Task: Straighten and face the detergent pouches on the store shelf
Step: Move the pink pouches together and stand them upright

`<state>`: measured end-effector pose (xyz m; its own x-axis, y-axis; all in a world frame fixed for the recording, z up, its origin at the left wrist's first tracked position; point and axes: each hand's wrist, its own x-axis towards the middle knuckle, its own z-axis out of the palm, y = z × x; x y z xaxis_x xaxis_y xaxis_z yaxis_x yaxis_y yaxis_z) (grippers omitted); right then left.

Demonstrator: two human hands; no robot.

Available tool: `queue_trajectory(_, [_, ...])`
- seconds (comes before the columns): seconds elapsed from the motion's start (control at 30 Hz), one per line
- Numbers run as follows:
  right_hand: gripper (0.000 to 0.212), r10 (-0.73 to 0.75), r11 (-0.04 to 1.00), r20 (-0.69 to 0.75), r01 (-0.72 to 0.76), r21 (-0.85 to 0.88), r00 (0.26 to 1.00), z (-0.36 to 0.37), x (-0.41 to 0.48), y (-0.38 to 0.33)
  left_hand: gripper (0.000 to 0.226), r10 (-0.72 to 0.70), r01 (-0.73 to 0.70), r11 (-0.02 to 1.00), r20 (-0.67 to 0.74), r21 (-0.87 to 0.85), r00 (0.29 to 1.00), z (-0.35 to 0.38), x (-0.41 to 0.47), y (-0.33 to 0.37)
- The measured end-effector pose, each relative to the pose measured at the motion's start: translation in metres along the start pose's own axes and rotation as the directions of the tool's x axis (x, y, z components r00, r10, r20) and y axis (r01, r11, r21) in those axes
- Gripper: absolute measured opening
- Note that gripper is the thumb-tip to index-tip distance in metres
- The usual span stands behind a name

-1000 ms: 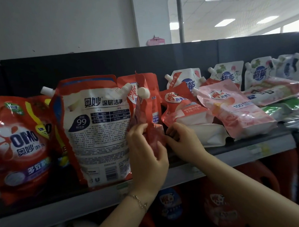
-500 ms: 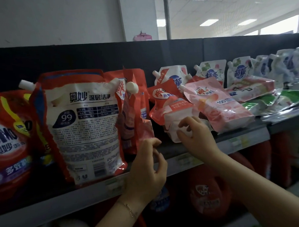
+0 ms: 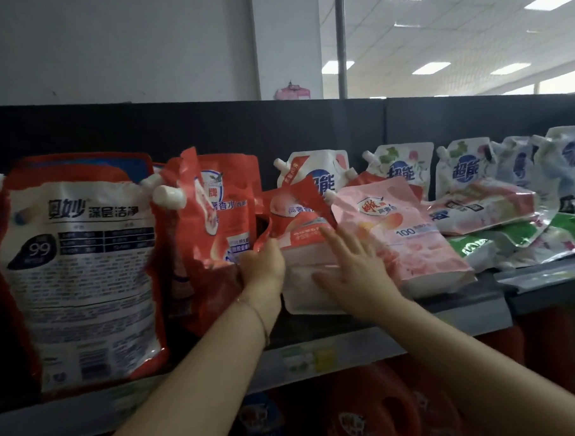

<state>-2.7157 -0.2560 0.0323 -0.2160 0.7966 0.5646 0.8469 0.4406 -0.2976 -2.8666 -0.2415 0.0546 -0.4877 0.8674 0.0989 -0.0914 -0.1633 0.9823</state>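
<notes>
A floppy red and pink pouch (image 3: 296, 224) in the middle of the shelf is being stood up. Its left edge is gripped by the left hand (image 3: 262, 268), with the fingers curled round it. The right hand (image 3: 354, 267) is laid flat on its front with the fingers spread wide. The top of the pouch is bent over, and its white bottom is near the front of the shelf.

Next, the bottom should probably be set flat and the top pulled straight, so that the name can be read from the front. A soft hold will be needed, because the bag is squishy and may flop down again. Little room is left for it. A tall red pouch (image 3: 220, 220) is pressed against it on the left, and a pink pouch (image 3: 402, 239) is lying against it on the right.

More work is left, it seems. The big pouch (image 3: 81, 269) at the far left is turned back to front. The pouches at the right, a green pouch (image 3: 511, 241) among them, are piled lying down.

The shelf has a grey front strip (image 3: 318, 351) with small tags and a black back board (image 3: 209, 129). Red jugs (image 3: 370, 412) are kept on the shelf below. A grey wall (image 3: 107, 44) and ceiling lights (image 3: 428, 68) can be seen behind.
</notes>
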Motion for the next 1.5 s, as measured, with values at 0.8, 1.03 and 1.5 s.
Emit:
queue_trajectory(0.8, [0.108,-0.094,0.979,-0.233,0.132,0.155,0.968,0.026,-0.005,0.02,0.018,0.517,-0.496,0.836,-0.039,0.234,0.855,0.038,-0.011,0.022])
queue_trajectory(1.03, [0.113,-0.196,0.937,-0.121,0.223,0.269,0.973,0.014,-0.006,0.015,0.008,0.889,-0.845,0.442,-0.019,0.301,0.458,0.028,-0.071,0.006])
queue_trajectory(1.5, [0.081,-0.476,0.858,0.154,0.496,-0.135,0.866,0.005,0.039,-0.074,0.008,0.983,-0.926,0.135,0.073,0.352,0.171,-0.039,-0.062,0.022])
